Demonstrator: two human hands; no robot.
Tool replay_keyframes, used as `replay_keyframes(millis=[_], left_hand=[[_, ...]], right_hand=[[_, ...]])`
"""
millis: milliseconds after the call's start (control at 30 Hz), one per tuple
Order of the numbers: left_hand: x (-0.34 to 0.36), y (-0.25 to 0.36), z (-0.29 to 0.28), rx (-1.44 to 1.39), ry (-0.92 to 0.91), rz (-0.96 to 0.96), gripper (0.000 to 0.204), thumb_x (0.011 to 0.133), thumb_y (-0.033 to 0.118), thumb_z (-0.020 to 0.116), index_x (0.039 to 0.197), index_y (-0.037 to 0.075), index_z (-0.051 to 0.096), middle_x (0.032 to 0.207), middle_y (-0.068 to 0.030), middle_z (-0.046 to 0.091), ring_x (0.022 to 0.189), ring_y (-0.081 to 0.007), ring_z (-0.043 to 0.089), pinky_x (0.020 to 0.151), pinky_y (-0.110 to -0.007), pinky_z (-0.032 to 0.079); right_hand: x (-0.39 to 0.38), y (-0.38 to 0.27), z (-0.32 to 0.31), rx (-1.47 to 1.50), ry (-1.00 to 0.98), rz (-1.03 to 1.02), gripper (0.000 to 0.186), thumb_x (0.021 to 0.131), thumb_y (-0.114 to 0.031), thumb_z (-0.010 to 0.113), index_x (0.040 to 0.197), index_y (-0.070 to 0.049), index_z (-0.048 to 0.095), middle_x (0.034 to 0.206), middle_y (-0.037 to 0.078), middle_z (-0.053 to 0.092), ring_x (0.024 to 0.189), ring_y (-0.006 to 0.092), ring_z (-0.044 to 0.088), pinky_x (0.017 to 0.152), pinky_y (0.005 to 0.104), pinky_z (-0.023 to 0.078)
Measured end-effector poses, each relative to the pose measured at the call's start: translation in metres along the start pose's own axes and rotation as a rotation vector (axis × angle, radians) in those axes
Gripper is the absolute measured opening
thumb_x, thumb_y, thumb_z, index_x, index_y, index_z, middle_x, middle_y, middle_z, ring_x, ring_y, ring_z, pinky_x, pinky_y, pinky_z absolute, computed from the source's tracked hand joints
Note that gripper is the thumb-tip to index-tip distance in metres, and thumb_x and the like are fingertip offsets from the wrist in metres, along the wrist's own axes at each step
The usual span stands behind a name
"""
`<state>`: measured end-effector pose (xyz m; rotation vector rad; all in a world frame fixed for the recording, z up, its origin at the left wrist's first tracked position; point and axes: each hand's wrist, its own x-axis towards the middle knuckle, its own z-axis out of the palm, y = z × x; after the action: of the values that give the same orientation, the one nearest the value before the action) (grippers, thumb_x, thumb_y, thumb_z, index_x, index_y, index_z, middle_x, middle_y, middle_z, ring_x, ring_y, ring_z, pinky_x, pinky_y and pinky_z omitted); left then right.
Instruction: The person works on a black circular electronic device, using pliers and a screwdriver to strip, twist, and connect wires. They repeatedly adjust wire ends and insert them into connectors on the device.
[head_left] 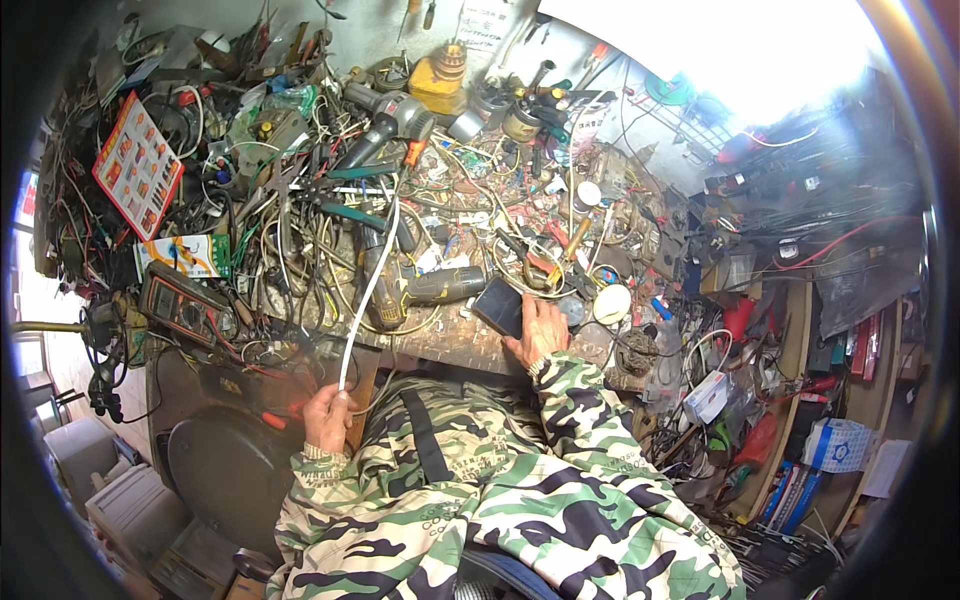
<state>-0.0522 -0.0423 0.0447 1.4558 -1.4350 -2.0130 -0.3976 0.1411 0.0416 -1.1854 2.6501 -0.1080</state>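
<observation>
My left hand point(328, 418) is closed around a white cable point(361, 315), which runs up into the tools on the bench. My right hand point(540, 335) grips the right end of a dark phone point(497, 307) at the bench's front edge. Behind the phone lies a black and yellow power drill point(438, 284), and to its right are a round cream disc point(612, 305) and small loose parts. Pliers point(349, 215) with teal handles lie near the cable's upper part.
The workbench point(460, 338) is heaped with wires, a multimeter point(184, 305), an angle grinder point(387, 106) and a yellow container point(437, 84). Crowded shelves point(850, 450) stand at the right. A dark round seat point(225, 470) and stacked pale items point(130, 500) are at the lower left.
</observation>
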Motion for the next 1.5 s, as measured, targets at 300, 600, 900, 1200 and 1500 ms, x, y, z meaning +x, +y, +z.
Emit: replay_keyframes(millis=[300, 600, 900, 1200, 1500], left_hand=[[-0.017, 0.001, -0.001, -0.072, 0.087, -0.001, 0.021, 0.099, 0.011, 0.058, 0.112, -0.004, 0.065, 0.078, -0.003, 0.063, 0.056, -0.0043, 0.049, 0.05, -0.021, 0.039], [-0.027, 0.021, 0.022, 0.035, 0.012, 0.017, 0.021, 0.099, 0.014, 0.057, 0.111, -0.001, 0.067, 0.074, 0.0006, 0.065, 0.057, -0.0012, 0.048, 0.051, -0.019, 0.038], [-0.038, 0.02, 0.021, 0.092, 0.066, 0.031, 0.026, 0.1, 0.017, 0.057, 0.113, -0.003, 0.066, 0.072, -0.0026, 0.067, 0.066, -0.006, 0.059, 0.061, -0.024, 0.048], [-0.039, 0.021, 0.023, 0.088, 0.079, 0.092, 0.027, 0.099, 0.018, 0.056, 0.116, -0.001, 0.066, 0.077, -0.004, 0.07, 0.064, -0.0072, 0.059, 0.06, -0.025, 0.048], [-0.053, 0.024, 0.02, 0.231, 0.104, 0.076, 0.02, 0.096, 0.018, 0.063, 0.11, 0.004, 0.07, 0.076, -0.0062, 0.073, 0.067, -0.0119, 0.069, 0.06, -0.027, 0.051]], right_hand=[[-0.001, 0.018, -0.044, 0.15, 0.021, 0.027, 0.096, 0.059, -0.027, 0.089, 0.137, 0.006, 0.043, 0.11, 0.027, 0.062, 0.101, 0.044, 0.059, 0.09, 0.0499, 0.048], [0.098, 0.031, -0.066, 0.052, 0.155, 0.116, 0.084, 0.062, -0.029, 0.085, 0.129, 0.004, 0.047, 0.102, 0.03, 0.063, 0.099, 0.0473, 0.059, 0.088, 0.0517, 0.048], [0.144, 0.032, -0.033, 0.028, 0.13, 0.186, 0.074, 0.063, -0.029, 0.081, 0.121, 0.005, 0.05, 0.092, 0.031, 0.066, 0.092, 0.0484, 0.062, 0.085, 0.0523, 0.049], [0.141, 0.019, -0.053, -0.15, 0.256, 0.039, 0.075, 0.07, -0.035, 0.085, 0.127, 0.003, 0.052, 0.108, 0.031, 0.06, 0.102, 0.0468, 0.058, 0.087, 0.0531, 0.047], [0.161, -0.154, -0.046, 0.606, 0.056, -0.374, 0.021, 0.087, -0.02, 0.07, 0.096, -0.001, 0.073, 0.086, 0.02, 0.072, 0.074, 0.0327, 0.07, 0.072, 0.0397, 0.055]])
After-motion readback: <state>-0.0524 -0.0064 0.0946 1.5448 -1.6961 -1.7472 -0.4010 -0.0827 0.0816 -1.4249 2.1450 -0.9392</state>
